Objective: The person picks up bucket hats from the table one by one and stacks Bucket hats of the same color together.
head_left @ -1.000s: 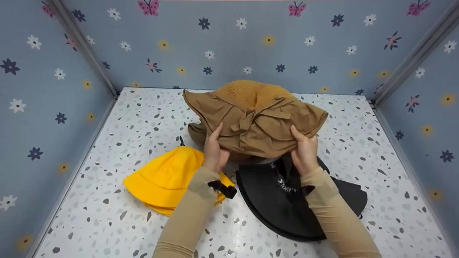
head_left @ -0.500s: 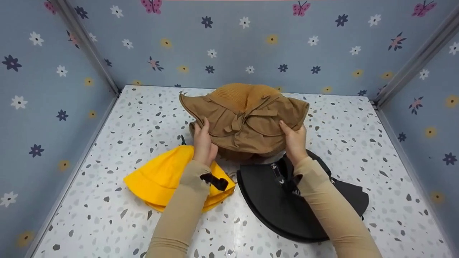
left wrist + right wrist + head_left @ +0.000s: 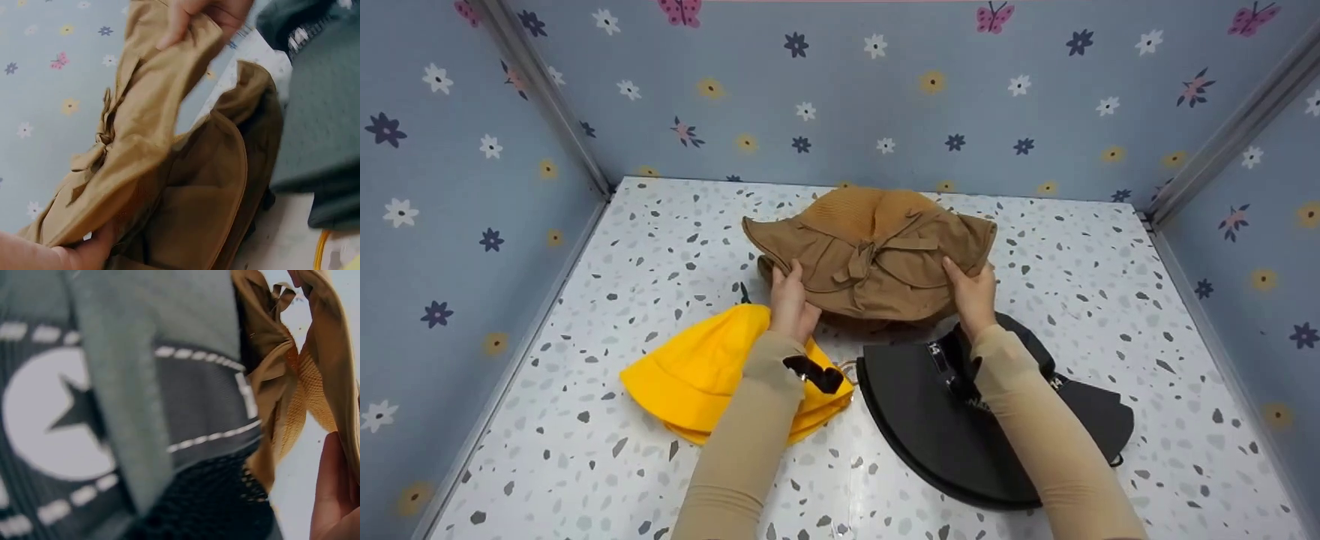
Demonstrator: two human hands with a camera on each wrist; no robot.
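Both hands hold a brown sun hat (image 3: 877,281) by its wide brim, which has a bow in front and a tan woven crown. My left hand (image 3: 795,304) grips the left side of the brim, thumb on top. On the right side, my right hand (image 3: 973,296) pinches the brim the same way. Beneath it lies more brown hat fabric (image 3: 197,208), seen best in the left wrist view; the held hat hides most of it in the head view. In the right wrist view the hat's woven crown (image 3: 295,422) shows beyond a dark visor.
Yellow bucket hats (image 3: 690,375) lie stacked to the left, partly under my left forearm. Black visors (image 3: 937,442) with lettered bands lie to the right, under my right forearm. Flower-patterned walls (image 3: 877,90) enclose the speckled table (image 3: 547,450) at the back and sides.
Both hands have moved the brown sun hat slightly left, and its crown now sits lower in the head view. The yellow hats and black visors stay in place.
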